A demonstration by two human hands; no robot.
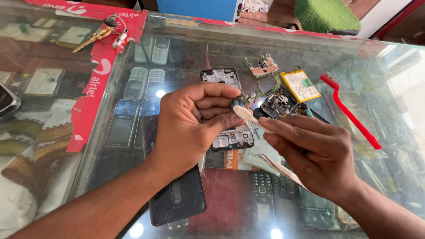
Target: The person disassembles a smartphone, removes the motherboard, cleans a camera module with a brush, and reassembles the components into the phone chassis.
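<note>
Cotton swab on a tiny phone part, over a glass counter

Left hand (pixel 188 126) has its fingers curled in, pinching a small component (pixel 238 102) at the fingertips; it's mostly hidden, so I can't tell what it is. Right hand (pixel 312 155) grips a cotton swab (pixel 248 116), its tip touching that part, plus tweezers (pixel 276 166) tucked under the palm, half covered. Just behind the hands lies one opened phone frame (pixel 228 110), partly blocked. Past it are two bare circuit boards (pixel 265 66), one yellow battery (pixel 301 85) and one red brush (pixel 349 113). One dark back cover (pixel 177 199) lies under the left wrist. The glass counter (pixel 221 44) is reflective, with old keypad phones below that are hard to count. Keys (pixel 104 33) sit far left.
</note>
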